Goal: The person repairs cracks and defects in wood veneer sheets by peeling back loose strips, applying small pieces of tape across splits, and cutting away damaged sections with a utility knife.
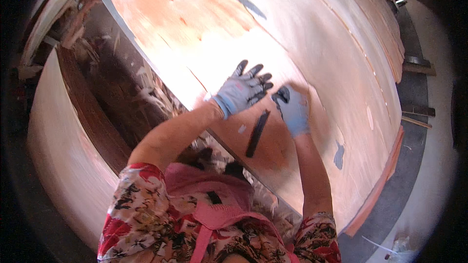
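Note:
A wide stack of pale wood veneer sheets [329, 80] lies before me, with a seam running diagonally across it. My left hand [243, 90], in a grey-blue glove with dark fingertips, is over the brightly lit veneer with its fingers spread and nothing in it. To its right, my right hand [295, 109] wears a matching glove. Its fingers are curled near the seam, and whether they pinch a thin edge is hidden. Between my wrists, a dark, narrow flat object [257, 133] rests on the veneer; its kind is unclear. A small pale scrap [241, 129] lies beside it.
Broken veneer scraps [157, 91] fill the gap along the stack's left edge. Another pale stack [69, 142] stands farther left. Dark grey patches [339, 155] mark the veneer. Wooden pieces [418, 68] jut out at the right, above the floor [435, 160].

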Demonstrator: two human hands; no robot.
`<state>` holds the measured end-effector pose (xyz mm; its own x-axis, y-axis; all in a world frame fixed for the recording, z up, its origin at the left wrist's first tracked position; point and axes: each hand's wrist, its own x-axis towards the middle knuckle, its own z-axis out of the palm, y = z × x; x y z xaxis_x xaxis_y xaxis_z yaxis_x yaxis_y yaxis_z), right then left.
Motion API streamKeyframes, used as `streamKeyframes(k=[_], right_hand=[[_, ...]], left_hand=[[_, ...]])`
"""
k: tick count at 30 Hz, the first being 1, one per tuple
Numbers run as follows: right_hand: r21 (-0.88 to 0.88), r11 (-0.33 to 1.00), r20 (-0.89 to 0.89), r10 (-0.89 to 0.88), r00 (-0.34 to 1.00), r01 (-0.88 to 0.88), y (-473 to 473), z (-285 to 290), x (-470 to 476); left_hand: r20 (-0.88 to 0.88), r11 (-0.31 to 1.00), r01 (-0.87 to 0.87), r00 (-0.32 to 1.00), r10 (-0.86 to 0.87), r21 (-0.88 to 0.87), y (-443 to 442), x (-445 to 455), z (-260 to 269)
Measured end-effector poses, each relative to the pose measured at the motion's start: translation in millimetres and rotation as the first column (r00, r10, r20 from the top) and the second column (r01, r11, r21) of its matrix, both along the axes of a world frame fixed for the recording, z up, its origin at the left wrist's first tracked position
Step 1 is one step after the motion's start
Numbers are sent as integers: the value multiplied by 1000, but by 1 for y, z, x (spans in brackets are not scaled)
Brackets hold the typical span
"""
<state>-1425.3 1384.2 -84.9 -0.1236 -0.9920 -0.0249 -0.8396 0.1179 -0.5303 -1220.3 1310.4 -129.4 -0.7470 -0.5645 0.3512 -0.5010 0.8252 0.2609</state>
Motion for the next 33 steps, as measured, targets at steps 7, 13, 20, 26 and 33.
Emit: streamKeyframes(k=[7,13,20,26,33], right_hand=[[70,996,-51,-57,997,61,68,54,49],[-114,990,-300,51,953,-88,100,3,70],[-167,960,747,-25,665,223,102,-41,31],[-120,957,704,-106,702,265,127,1,14],[-28,921,756,-235,612,388,155,21,-3]], left_hand=[[13,1000,-7,1000,8,-16,2,12,1],[-27,997,38,999,-40,-60,3,-7,3],[-11,999,4,1000,-4,-41,-1,5,-3],[-157,996,-67,985,75,55,37,34,49],[-193,808,-529,792,580,259,120,185,6]])
